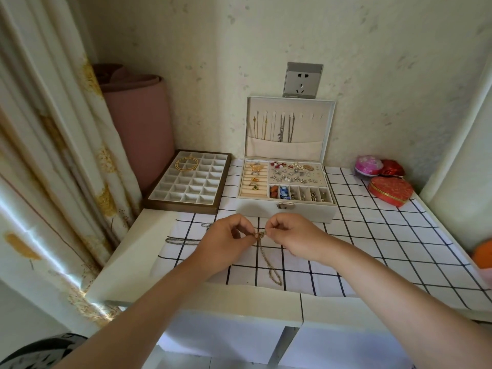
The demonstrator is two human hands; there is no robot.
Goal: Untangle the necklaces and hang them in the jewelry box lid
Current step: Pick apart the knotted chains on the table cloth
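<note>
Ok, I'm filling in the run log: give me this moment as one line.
step: untangling | left hand: pinches necklace | right hand: pinches necklace | lid: chains hung | cloth: loose chain lying left

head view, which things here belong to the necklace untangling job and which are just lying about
For the job: gold chain pinched between left hand and right hand; silver chain on the cloth; box lid with hung chains.

Just lying about: divided tray holding bangles; red heart box; pink round box; rolled mat; wall socket.
</note>
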